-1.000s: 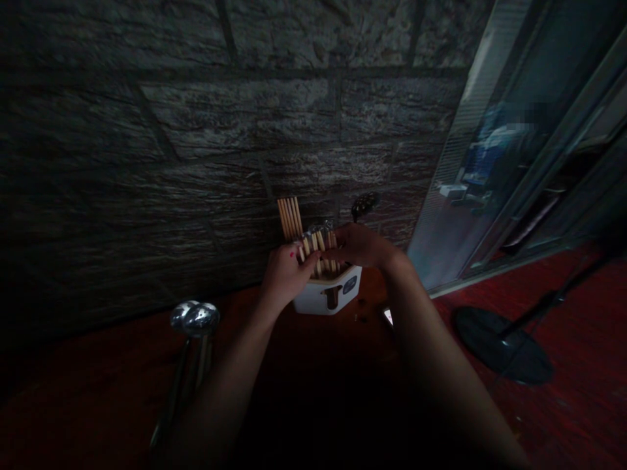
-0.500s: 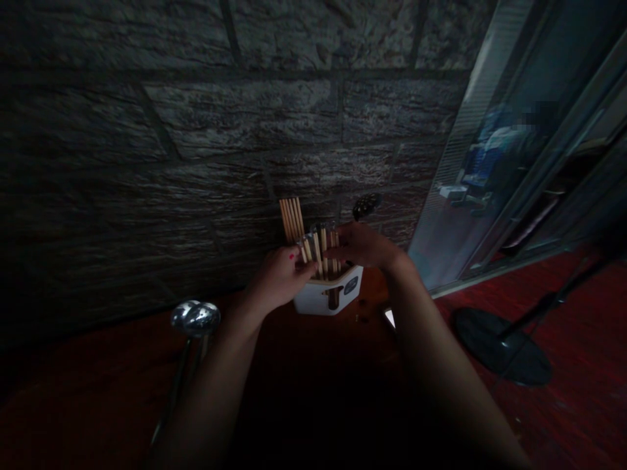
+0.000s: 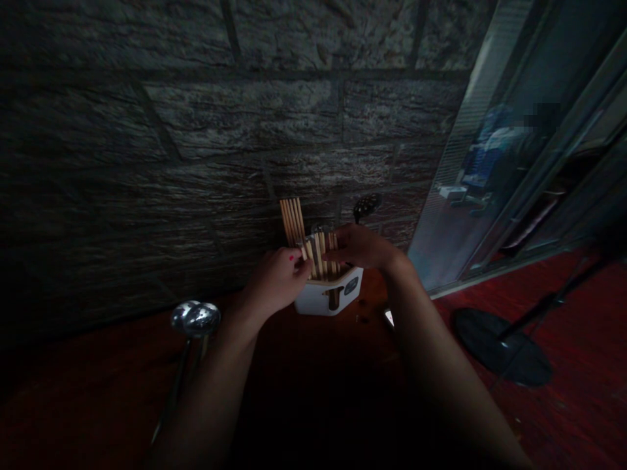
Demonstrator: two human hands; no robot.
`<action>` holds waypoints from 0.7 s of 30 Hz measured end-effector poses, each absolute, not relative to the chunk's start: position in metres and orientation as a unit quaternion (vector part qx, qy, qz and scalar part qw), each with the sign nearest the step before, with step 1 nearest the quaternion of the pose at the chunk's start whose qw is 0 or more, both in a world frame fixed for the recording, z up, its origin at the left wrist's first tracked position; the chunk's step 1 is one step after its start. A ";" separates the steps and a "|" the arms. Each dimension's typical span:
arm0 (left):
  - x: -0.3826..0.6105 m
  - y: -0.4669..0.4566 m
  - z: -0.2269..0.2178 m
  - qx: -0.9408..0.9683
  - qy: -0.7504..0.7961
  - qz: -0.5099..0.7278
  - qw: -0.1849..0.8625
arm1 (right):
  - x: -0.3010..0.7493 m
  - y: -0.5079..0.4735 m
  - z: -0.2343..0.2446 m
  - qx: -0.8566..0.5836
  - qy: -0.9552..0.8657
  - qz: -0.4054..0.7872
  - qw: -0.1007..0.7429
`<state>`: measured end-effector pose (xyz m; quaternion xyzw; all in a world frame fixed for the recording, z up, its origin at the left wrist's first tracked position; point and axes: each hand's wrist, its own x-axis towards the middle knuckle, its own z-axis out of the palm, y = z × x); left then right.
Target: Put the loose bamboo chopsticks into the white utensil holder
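Observation:
A white utensil holder (image 3: 313, 303) stands against the wall, with an opening and a dark oval label on its front. Wooden chopsticks (image 3: 319, 256) stand upright in it, along with something shiny and clear behind them. My left hand (image 3: 280, 277) is closed at their left side, thumb in front. From the right, my right hand (image 3: 365, 247) curls its fingers over the chopsticks on that side. A second bunch of chopsticks (image 3: 292, 219) rises taller at the back left. Behind my right hand a black slotted spoon (image 3: 366, 205) sticks up. Some fingertips are hidden.
Two shiny metal ladles (image 3: 202, 318) lie at the left on the dark reddish tabletop (image 3: 112, 378). A phone-like object (image 3: 389, 318) shows beside my right forearm. A round black stand base (image 3: 502, 346) is on the red floor. Behind glass, a person (image 3: 519, 153) is visible.
The chopsticks between my hands sit slightly lower and closer together in the holder. My left thumb has drawn back a little to the left; my right hand has barely moved.

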<state>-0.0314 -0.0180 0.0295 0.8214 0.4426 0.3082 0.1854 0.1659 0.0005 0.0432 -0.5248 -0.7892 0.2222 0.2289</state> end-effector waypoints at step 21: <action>-0.034 -0.016 0.026 0.813 0.436 0.334 0.192 | 0.170 -0.001 0.043 -0.525 -0.781 0.238 0.242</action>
